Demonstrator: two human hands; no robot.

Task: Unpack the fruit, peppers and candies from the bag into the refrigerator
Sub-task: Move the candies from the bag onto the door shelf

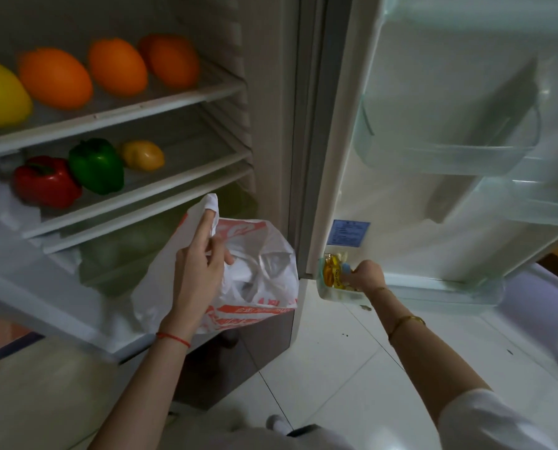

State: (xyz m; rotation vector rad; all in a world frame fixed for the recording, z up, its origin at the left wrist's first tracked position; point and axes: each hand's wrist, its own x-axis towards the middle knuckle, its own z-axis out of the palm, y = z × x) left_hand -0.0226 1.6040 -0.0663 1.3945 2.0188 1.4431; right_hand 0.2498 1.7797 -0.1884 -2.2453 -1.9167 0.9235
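Oranges (pixel 115 66) and peppers (pixel 73 173) fill shelves beside bag (pixel 261 254).

We see fruit (pixel 57 77) on the upper shelf (pixel 115 116), peppers (pixel 73 173) on the shelf below, candies (pixel 332 271) in the lowest door bin (pixel 342 295), right of the bag (pixel 258 277).

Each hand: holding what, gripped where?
Left hand pinches the white-and-orange plastic bag by its top handle. Right hand is among gold-wrapped candies in the door bin; grip unclear.
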